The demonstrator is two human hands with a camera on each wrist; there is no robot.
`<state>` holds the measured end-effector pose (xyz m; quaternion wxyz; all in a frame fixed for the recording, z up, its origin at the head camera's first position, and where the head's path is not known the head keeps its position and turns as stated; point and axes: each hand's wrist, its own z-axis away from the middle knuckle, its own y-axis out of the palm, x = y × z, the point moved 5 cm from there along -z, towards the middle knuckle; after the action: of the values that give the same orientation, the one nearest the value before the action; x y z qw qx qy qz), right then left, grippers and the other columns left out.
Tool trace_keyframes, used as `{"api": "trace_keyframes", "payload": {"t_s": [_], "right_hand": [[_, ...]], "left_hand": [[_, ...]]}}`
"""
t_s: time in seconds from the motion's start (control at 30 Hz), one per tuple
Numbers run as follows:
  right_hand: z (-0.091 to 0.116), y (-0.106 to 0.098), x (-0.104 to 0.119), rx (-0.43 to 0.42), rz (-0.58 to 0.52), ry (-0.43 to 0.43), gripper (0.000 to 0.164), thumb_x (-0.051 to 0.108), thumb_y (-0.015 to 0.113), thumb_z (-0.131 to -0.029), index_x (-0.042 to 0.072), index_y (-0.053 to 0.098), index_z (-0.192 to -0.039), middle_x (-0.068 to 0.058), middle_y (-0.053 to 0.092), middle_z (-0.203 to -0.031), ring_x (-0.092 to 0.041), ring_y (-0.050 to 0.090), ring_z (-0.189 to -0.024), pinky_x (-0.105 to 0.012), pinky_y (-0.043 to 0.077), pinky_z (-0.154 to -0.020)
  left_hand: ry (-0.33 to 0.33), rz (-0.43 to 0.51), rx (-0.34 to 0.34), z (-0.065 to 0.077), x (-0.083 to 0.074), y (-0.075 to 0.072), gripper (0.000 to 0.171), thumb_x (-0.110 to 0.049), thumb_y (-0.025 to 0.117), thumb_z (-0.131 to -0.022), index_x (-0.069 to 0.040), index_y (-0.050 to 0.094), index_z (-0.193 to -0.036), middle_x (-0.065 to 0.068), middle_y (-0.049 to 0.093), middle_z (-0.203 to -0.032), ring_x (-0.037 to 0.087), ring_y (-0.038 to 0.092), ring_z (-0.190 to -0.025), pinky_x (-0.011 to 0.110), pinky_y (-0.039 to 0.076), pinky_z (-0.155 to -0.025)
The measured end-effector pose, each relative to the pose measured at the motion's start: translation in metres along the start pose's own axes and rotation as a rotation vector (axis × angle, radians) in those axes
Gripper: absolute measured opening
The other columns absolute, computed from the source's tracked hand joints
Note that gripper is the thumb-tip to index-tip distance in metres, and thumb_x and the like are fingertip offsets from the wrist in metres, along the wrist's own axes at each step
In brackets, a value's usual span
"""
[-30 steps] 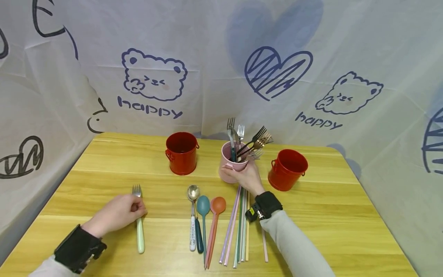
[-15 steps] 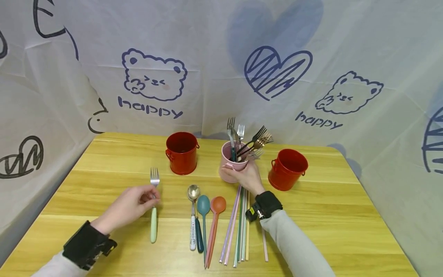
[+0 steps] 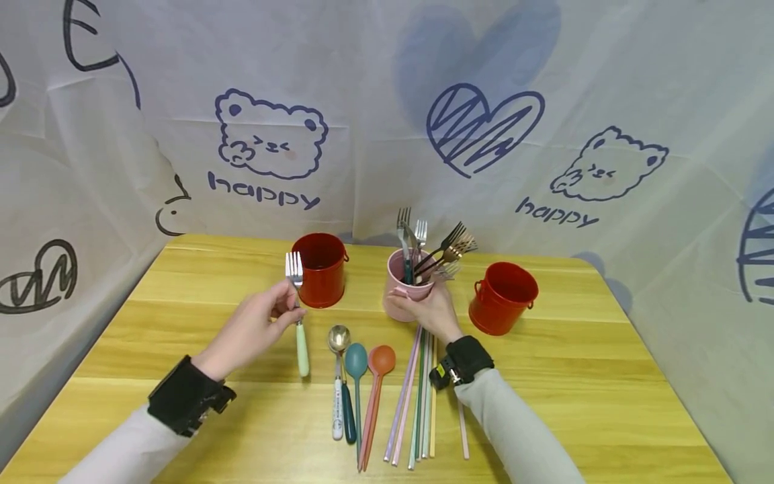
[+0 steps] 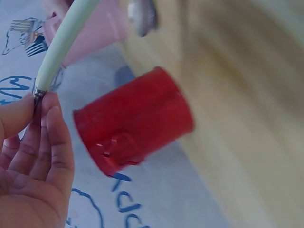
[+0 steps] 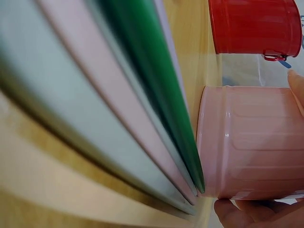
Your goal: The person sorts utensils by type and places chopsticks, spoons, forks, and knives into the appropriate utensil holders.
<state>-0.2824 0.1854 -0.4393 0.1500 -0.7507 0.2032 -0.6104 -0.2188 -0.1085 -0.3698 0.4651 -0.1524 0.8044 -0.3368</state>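
My left hand (image 3: 254,329) pinches a fork (image 3: 302,353) by its metal neck, tines up and pale green handle hanging down, in front of the left red bucket (image 3: 323,286). The left wrist view shows thumb and fingertips meeting where the green handle (image 4: 64,45) joins the metal. My right hand (image 3: 437,312) grips the pink bucket (image 3: 396,306) near its rim, thumb on the front and fingers round the right side. Several forks (image 3: 421,232) stand in that bucket, tines up, in silver, black and gold tones. The right wrist view shows the pink bucket's wall (image 5: 256,142) upright on the table.
Several spoons (image 3: 356,359) lie in the middle of the wooden table (image 3: 574,403). Several chopsticks (image 3: 417,403) lie to their right, one apart (image 3: 463,430) beneath the right forearm. A second red bucket (image 3: 503,302) stands at the right. A printed cloth (image 3: 363,121) hangs behind.
My left hand has lifted the green-handled fork and carried it right and away from me, to in front of the left red bucket. The right hand stays on the pink bucket.
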Motion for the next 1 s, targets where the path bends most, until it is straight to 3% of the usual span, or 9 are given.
{"api": "trace_keyframes", "payload": {"t_s": [0.23,0.57,0.8,1.0], "right_hand": [[-0.001,0.000,0.000,0.004,0.000,-0.008,0.082,0.034,0.084,-0.068,0.011,0.042,-0.134,-0.008,0.056,-0.128,-0.020,0.052,-0.116,-0.040,0.040,-0.101],[-0.001,0.000,-0.001,0.004,0.013,0.011,0.083,0.036,0.084,-0.068,0.010,0.042,-0.134,-0.008,0.055,-0.127,-0.019,0.052,-0.115,-0.039,0.041,-0.100],[-0.001,0.001,-0.002,0.019,-0.009,0.000,0.078,0.034,0.083,-0.069,0.011,0.044,-0.132,-0.006,0.057,-0.124,-0.019,0.054,-0.112,-0.040,0.042,-0.098],[-0.001,0.001,-0.002,0.031,-0.022,-0.012,0.073,0.034,0.083,-0.070,0.011,0.047,-0.129,-0.007,0.059,-0.119,-0.021,0.056,-0.108,-0.040,0.045,-0.094]], "left_hand": [[0.100,0.047,-0.072,-0.045,-0.030,0.002,0.018,-0.004,0.066,-0.087,-0.011,0.050,-0.088,0.000,0.063,-0.084,0.012,0.062,-0.073,0.028,0.053,-0.062],[0.360,0.028,-0.202,-0.111,-0.084,0.012,0.012,0.002,0.062,-0.087,-0.008,0.054,-0.087,0.003,0.066,-0.085,0.013,0.064,-0.078,0.029,0.054,-0.072],[0.377,0.023,-0.201,-0.141,-0.097,0.031,0.010,0.002,0.060,-0.089,-0.008,0.058,-0.086,0.003,0.066,-0.084,0.014,0.063,-0.079,0.028,0.054,-0.077],[0.382,-0.040,-0.181,-0.153,-0.097,0.053,0.010,0.000,0.061,-0.089,-0.008,0.058,-0.085,0.003,0.062,-0.080,0.015,0.058,-0.073,0.028,0.053,-0.071]]}}
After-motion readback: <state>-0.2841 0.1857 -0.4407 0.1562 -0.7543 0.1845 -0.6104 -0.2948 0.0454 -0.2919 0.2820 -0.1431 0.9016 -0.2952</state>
